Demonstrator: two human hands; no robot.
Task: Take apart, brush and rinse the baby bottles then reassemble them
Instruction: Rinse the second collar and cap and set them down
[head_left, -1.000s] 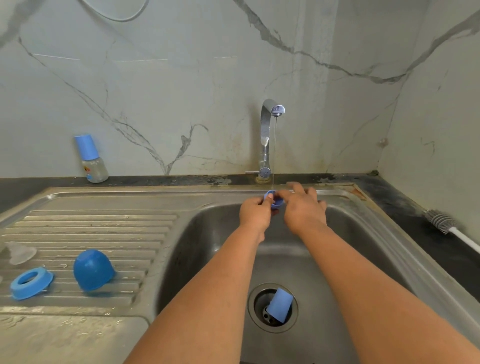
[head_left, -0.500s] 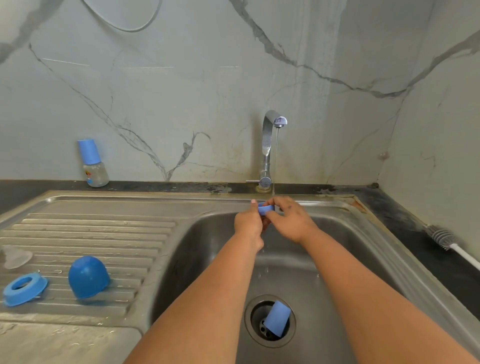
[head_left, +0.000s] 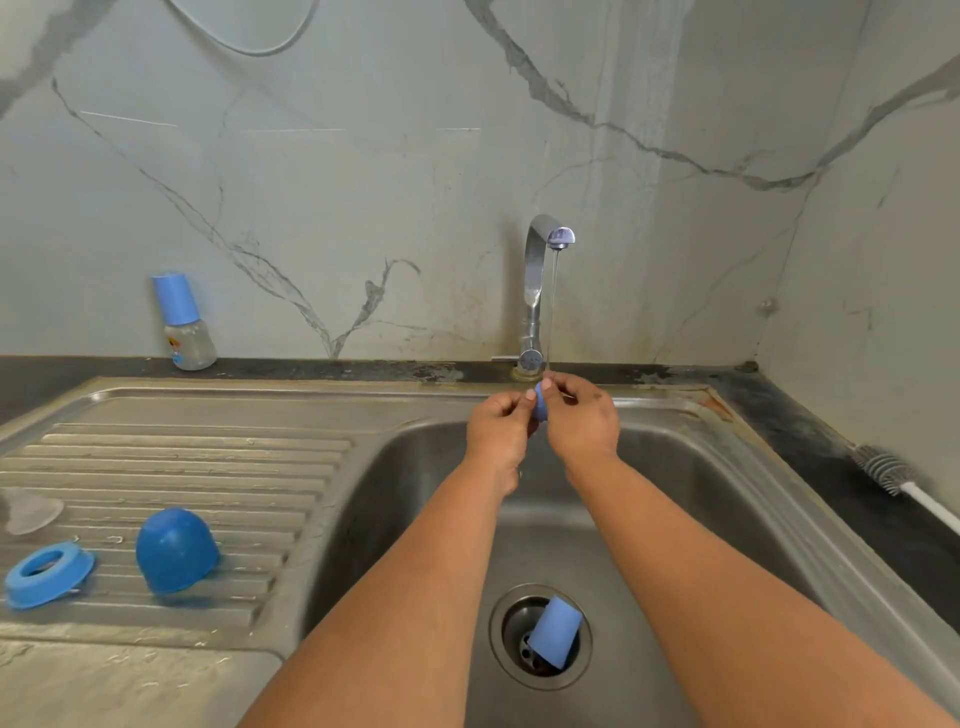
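Blue ring (head_left: 540, 402) pinched by left hand (head_left: 498, 426) and right hand (head_left: 582, 421) grips, steel sink (head_left: 415, 467), marble wall (head_left: 363, 182)

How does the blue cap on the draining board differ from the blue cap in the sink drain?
The cap on the draining board is a rounded dome, darker blue; the cap in the drain is a straight-sided, tapered cup, lighter blue. The dome sits mouth down on the ribbed board; the drain cap lies tilted in the drain opening. The dome looks larger. Both are off their bottles, and neither hand touches them.
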